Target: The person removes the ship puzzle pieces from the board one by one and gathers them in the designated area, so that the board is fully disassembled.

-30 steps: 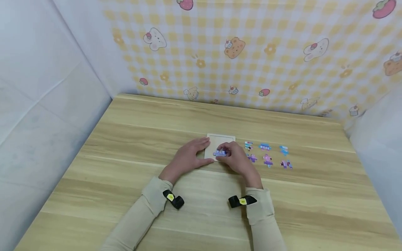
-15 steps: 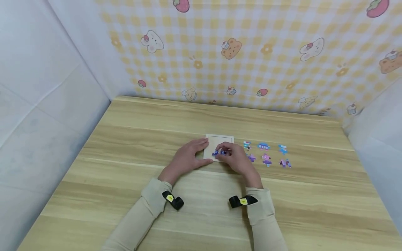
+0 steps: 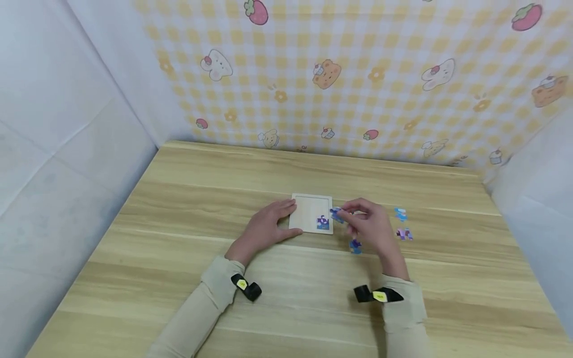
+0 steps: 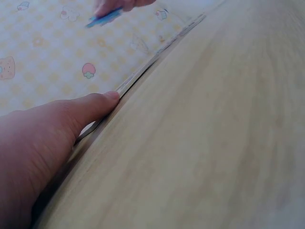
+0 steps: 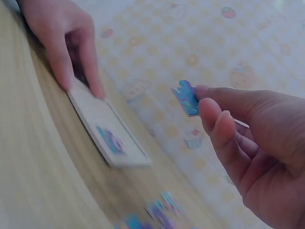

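Note:
A shallow square puzzle board (image 3: 306,211) lies mid-table, a blue-purple jigsaw piece (image 3: 323,223) in its front right corner. My left hand (image 3: 270,222) holds the board's left end, thumb at the front edge and fingertips at the left edge. My right hand (image 3: 369,223) is raised just right of the board. Between thumb and fingertips it pinches another jigsaw piece (image 5: 186,98), blue with purple knobs and a straight edge. In the left wrist view the thumb of my left hand (image 4: 43,138) lies against the board's edge.
Right of my right hand lie a blue piece (image 3: 401,214) and a purple-pink piece (image 3: 405,233). Another blue-purple piece (image 3: 355,246) lies below that hand, which hides others. A checked cloth (image 3: 286,74) hangs behind the wooden table (image 3: 215,179).
My right hand has moved right, off the board, with a piece in its pinch. The piece in the board's corner now shows. My left hand stays put; the head view shifts slightly.

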Motion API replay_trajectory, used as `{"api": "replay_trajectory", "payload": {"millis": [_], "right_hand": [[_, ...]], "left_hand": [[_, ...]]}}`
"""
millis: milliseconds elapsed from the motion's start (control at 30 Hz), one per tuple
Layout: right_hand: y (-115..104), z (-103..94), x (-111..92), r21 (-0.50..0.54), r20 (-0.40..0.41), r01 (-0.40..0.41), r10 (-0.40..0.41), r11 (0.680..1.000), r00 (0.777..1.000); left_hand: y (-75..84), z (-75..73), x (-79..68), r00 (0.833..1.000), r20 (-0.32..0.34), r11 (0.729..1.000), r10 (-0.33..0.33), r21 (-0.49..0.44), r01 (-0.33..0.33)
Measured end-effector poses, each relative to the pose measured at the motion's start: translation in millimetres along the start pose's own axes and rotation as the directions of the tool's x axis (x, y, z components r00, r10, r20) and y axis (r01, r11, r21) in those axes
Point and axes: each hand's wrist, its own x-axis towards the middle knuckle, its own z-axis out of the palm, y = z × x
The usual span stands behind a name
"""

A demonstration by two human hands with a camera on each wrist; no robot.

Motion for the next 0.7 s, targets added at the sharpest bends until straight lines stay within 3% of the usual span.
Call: {"api": "replay_trajectory", "payload": {"millis": [133, 333, 533, 700], "right_hand": [[19.8, -35.3, -21.9, -0.044, -0.017, -0.006, 0.005, 0.999, 1.0], [40.7, -77.5, -51.8, -0.077, 0.042, -0.117, 0.12, 0.99, 0.992], [55.0, -90.2, -60.3, -0.072, 0.106, -0.149, 0.156, 0.986, 0.982], [60.0, -89.4, -60.3, -0.127, 0.082, -0.142, 0.153, 0.982, 0.985]], "left_hand": [[-1.9, 1.3, -1.6, 1.0, 0.001, 1.0, -0.003, 0.004, 0.003], [-4.2, -0.7, -2.2, 1.0, -0.006, 1.0, 0.001, 0.0, -0.001], [-5.3, 1.8, -1.3, 1.0, -0.008, 1.0, 0.006, -0.007, -0.006], [-2.7, 4.1, 0.9, 1.0, -0.006, 1.0, 0.014, -0.012, -0.014]]}}
